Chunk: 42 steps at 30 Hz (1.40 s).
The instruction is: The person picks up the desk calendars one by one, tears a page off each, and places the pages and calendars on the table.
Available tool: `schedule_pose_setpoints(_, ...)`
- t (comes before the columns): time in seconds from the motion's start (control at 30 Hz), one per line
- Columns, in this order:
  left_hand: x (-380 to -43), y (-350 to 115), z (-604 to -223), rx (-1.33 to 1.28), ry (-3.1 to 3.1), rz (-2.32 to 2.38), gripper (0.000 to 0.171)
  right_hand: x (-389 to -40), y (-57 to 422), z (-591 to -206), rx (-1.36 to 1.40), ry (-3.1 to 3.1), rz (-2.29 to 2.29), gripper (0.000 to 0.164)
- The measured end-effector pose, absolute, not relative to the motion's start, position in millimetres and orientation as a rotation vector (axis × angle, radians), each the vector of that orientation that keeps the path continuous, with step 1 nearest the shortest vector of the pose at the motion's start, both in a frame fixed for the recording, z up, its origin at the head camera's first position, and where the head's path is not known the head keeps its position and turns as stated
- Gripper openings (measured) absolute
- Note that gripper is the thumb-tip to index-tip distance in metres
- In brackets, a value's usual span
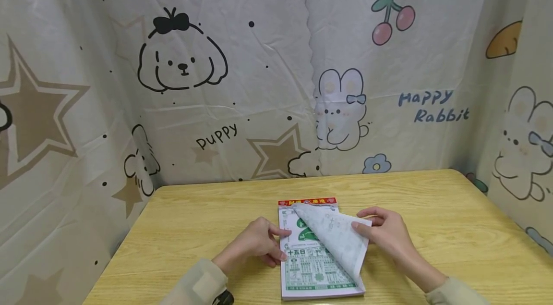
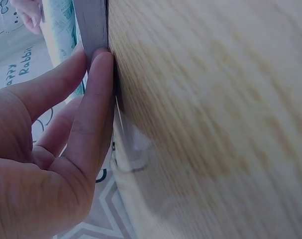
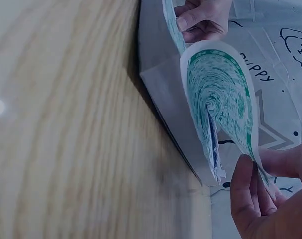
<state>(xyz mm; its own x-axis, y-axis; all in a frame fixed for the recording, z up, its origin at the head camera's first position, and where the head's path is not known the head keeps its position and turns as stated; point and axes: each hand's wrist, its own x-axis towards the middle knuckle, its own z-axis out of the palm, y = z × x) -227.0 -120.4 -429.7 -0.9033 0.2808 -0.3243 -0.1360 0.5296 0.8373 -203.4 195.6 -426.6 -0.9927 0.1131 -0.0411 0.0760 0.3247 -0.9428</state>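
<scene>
A thick tear-off calendar with a red header strip and green print lies on the table in the head view. My left hand holds its left edge; in the left wrist view the thumb and fingers pinch the side of the pad. On the right, my right hand pinches the lifted corner of the top sheet between thumb and fingers. That sheet is folded back diagonally, its pale reverse showing, and another printed page lies beneath. In the right wrist view the sheet curls in a loop above the pad.
The wood-grain table extends around the calendar on every side. Behind it hangs a pale curtain printed with cartoon animals, stars and cherries. A dark band sits at the left sleeve's cuff.
</scene>
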Motion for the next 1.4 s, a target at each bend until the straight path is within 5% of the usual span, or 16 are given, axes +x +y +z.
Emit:
schedule_pose_setpoints(0.3, -225.5, -119.0, -432.3, 0.156, 2.336, 1.351, 0.051, -198.8, 193.6, -427.7, -0.148, -2.583, 1.819, 0.056)
schedule_pose_setpoints(0.87, -225.5, -117.8, -431.9, 0.129, 2.326, 1.353, 0.050, -197.8, 198.1, -427.9, -0.156, -2.568, 1.788, 0.037)
schedule_pose_setpoints(1.4, -225.8, -120.6, -429.2, 0.127, 2.317, 1.382, 0.053, -198.1, 214.9, -425.1, -0.163, -2.613, 1.673, 0.042)
